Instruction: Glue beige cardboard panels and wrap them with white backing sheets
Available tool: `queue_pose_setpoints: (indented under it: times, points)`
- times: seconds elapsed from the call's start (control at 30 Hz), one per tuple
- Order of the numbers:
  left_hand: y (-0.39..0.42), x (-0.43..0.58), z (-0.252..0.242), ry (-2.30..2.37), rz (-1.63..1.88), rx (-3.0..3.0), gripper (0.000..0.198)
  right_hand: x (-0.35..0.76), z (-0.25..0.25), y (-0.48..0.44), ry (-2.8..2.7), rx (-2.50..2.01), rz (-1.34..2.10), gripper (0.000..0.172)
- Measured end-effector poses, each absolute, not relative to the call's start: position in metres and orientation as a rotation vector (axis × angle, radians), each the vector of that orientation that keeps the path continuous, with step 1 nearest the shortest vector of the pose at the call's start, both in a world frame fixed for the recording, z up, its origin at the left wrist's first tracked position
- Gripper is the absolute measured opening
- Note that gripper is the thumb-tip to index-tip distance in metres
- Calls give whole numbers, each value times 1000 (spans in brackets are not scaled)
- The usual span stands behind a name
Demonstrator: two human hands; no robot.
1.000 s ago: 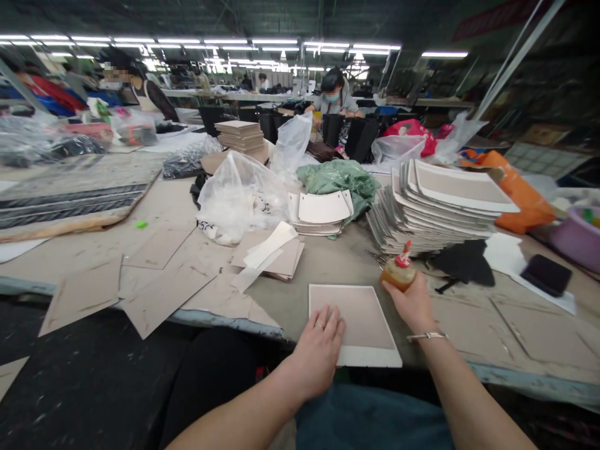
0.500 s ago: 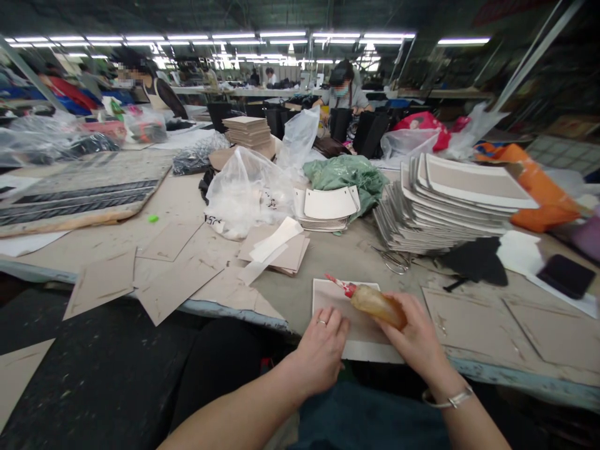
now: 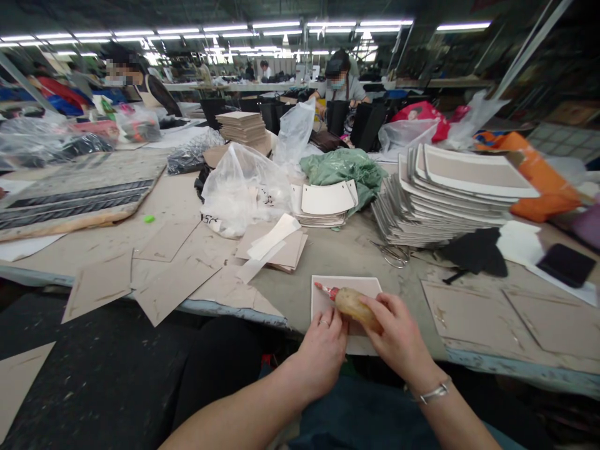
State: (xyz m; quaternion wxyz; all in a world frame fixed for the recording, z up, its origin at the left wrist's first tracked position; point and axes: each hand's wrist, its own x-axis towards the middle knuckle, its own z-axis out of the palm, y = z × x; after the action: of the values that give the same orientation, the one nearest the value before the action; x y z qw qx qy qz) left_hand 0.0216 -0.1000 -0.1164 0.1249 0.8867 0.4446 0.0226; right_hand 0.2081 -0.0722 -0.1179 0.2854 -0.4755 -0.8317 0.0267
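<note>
"Amber plastic bottle (image 3: 352,306) with a red nozzle (image 3: 328,290) — where, and how held?"

"Tilted above a beige rectangular panel (image 3: 320,300) with white edging, my right hand (image 3: 394,331) wrapped round it; tip contact unclear."

"Risk?"

"Contents could blot the panel if I squeeze hard; the panel could skew if my left hand (image 3: 325,340), fingers flat on it, slackens."

"Appearance?"

"Bottle cloudy — nozzle streaked pale."
</note>
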Motion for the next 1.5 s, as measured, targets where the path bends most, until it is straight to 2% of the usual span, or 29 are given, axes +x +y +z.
queue_pose_setpoints:
  times: [0.23,0.6,1.03,1.37,1.5]
  points:
    - [-99,22,-115,1285,79,2551,70,201,-104,-77,-2238,-1291,44,35]
    - [-102,20,-126,1309,75,2563,59,250,-105,-96,-2034,-1545,-165,27]
    - [-101,21,-125,1326,68,2566,60,264,-106,-109,-1880,-1726,-247,29]
    - [-100,21,-120,1305,105,2551,69,192,-105,-91,-2009,-1498,150,28]
    - [-102,20,-122,1294,132,2554,72,183,-118,-79,-1677,-1482,535,29]
